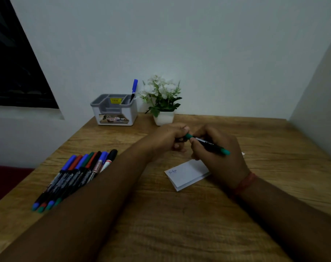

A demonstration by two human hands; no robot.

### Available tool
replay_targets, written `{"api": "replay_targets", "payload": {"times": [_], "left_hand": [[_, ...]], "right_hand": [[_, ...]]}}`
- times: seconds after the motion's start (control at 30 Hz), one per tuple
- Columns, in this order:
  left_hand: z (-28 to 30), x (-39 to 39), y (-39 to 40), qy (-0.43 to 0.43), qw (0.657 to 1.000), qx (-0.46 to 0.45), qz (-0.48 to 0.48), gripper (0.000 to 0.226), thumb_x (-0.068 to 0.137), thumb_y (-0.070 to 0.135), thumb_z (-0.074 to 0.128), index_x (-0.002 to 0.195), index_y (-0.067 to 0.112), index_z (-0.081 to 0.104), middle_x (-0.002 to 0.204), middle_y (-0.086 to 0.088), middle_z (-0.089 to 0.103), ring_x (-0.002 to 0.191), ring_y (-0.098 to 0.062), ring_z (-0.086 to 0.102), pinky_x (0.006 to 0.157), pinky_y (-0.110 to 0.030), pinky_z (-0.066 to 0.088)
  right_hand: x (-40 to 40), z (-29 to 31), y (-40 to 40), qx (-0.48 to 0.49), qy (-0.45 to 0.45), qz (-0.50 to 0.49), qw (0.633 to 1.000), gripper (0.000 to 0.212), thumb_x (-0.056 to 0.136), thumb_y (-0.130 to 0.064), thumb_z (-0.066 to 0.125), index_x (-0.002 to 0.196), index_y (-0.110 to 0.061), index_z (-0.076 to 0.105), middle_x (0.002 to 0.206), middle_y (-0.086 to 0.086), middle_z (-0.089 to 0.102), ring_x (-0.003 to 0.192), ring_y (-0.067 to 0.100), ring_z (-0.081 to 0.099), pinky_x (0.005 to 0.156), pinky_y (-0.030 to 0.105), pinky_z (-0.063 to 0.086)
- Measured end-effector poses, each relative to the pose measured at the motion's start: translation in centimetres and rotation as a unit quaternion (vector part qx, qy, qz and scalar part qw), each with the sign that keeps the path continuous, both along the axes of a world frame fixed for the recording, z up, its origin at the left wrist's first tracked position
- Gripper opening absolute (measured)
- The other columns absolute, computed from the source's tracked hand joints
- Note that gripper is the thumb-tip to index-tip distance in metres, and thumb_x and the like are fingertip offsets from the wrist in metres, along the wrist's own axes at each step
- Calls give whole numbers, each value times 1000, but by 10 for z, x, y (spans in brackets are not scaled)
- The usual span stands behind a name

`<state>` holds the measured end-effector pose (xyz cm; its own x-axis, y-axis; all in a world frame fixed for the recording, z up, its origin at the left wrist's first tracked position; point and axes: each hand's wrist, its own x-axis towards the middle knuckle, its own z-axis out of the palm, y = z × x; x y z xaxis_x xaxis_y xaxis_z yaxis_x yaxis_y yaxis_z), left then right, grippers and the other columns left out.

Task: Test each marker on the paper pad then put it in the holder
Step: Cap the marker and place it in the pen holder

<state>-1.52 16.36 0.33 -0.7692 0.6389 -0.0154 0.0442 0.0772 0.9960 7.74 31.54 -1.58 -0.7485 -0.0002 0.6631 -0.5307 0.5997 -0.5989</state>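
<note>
Now left hand point(170, 138) pinches cap point(188, 136) of green marker point(211, 145); right hand point(215, 152) grips barrel, above paper pad point(187, 174). Pull cap straight along barrel, barrel steady. Holder point(114, 109) at worktop point(179, 224) far edge, plant point(163, 103) just beside; spare markers point(79, 173) left. Open room near pad.

I have just one view, from the camera on the person's head, so nothing is shared with a second angle. It looks forward and down across the wooden surface point(179, 224) toward the wall. The paper pad point(186, 174) sits near mid-frame, close below me; the holder point(114, 110) lies beyond it to the left, the wide lens bending the edges.
</note>
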Motion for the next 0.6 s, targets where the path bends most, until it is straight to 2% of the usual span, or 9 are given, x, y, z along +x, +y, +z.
{"api": "replay_targets", "payload": {"times": [0.1, 0.2, 0.3, 0.37, 0.43, 0.5, 0.57, 0.6], "left_hand": [[-1, -5, -10, 8, 1000, -14, -4, 23, 103, 14, 43, 85, 11, 57, 71, -4, 46, 54, -12, 35, 63, -26, 49], [-1, -6, -17, 36, 999, -25, -23, 26, 104, 15, 43, 85, 13, 60, 70, -3, 46, 55, -10, 36, 69, -29, 46], [2, -4, -16, 57, 998, -21, -27, 26, 104, 16, 43, 86, 13, 61, 80, -13, 45, 60, -13, 38, 69, -26, 46], [3, -4, -15, 80, 996, -44, -25, 25, 104, 17, 42, 88, 12, 61, 86, -15, 48, 67, -18, 42, 68, -23, 46], [4, -10, -20, 99, 991, -88, 34, 28, 105, 19, 40, 88, 14, 61, 89, -13, 54, 72, -20, 49, 71, -28, 47], [10, -18, -37, 98, 978, -118, 144, 29, 106, 21, 37, 91, 15, 61, 94, -12, 55, 74, -18, 51, 69, -30, 48], [15, -22, -49, 106, 965, -110, 214, 27, 107, 23, 37, 98, 15, 62, 93, -12, 55, 75, -16, 52, 68, -26, 48], [16, -20, -49, 144, 956, -127, 220, 26, 106, 25, 38, 101, 16, 62, 90, -9, 57, 76, -14, 54, 67, -25, 47]], "right_hand": [[-1, 2, -5, 66, 33, -3, 997, 10, 94, -16, 66, 85, -13, 63, 72, -3, 66, 66, 13, 66, 60, 39, 51], [2, 4, -6, 130, 67, 3, 989, 8, 94, -15, 66, 87, -14, 64, 74, -5, 65, 65, 9, 60, 60, 27, 47], [3, 8, -4, 184, 85, -2, 979, 4, 92, -14, 66, 89, -15, 64, 77, -7, 63, 65, 1, 50, 63, 11, 38], [4, 12, -1, 231, 99, 0, 968, 7, 87, -8, 69, 86, -13, 64, 76, -6, 62, 65, -1, 44, 63, 7, 35], [12, 16, 1, 264, 126, 20, 956, 18, 77, 5, 74, 76, -10, 64, 72, -6, 61, 60, 3, 44, 60, 10, 34], [23, 21, -2, 279, 161, 24, 947, 19, 72, 8, 75, 70, -8, 64, 69, -6, 61, 59, 7, 47, 61, 11, 35], [26, 22, -5, 268, 182, 2, 946, 9, 81, -3, 69, 75, -8, 66, 70, -3, 62, 63, 8, 48, 63, 10, 35], [24, 22, -5, 252, 179, -12, 951, 8, 87, -11, 64, 80, -8, 67, 73, -1, 64, 66, 8, 50, 64, 10, 35]]}}
